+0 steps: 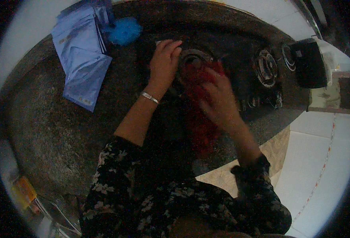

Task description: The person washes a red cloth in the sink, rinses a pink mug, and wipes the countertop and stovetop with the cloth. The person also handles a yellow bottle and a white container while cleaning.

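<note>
A dark gas stove lies before me, with a round burner (pixel 195 58) between my hands. My right hand (pixel 216 98), blurred, is on a red cloth (pixel 203 128) that lies over the burner's near side and hangs down towards me. My left hand (pixel 164 61) rests at the left side of the burner, its fingers bent and pointing right; a small pale edge shows at its fingertips, too dark to name. A second burner (pixel 264 68) sits farther right, beyond my right hand.
Blue-violet flat packets (pixel 84 62) lie on the dark stone counter (pixel 44 128) at the left, beside a bright blue crumpled thing (pixel 125 31). A black box-like object (pixel 308 64) stands at the right. A yellow object (pixel 26 190) and wire rack are at lower left.
</note>
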Demonstrator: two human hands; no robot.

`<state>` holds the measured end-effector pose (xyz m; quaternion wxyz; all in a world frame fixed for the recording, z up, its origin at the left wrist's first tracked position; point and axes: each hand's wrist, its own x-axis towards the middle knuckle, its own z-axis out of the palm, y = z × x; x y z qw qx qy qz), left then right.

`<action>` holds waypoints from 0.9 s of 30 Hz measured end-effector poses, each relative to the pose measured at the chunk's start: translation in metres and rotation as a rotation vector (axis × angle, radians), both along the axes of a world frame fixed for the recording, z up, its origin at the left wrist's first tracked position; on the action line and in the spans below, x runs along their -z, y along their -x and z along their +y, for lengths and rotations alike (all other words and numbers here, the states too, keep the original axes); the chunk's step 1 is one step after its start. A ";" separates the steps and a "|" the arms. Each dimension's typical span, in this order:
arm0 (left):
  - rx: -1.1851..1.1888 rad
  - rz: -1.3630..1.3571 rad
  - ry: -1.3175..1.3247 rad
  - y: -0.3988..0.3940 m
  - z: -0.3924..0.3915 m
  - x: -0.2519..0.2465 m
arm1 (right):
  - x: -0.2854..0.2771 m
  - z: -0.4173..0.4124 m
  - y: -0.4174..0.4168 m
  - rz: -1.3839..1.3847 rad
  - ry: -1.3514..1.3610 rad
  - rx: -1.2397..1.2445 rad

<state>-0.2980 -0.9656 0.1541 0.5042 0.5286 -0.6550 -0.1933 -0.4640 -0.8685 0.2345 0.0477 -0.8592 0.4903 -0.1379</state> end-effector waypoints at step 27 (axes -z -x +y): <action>0.065 -0.778 0.078 -0.079 -0.110 0.035 | -0.081 -0.245 -0.025 0.224 0.448 -0.679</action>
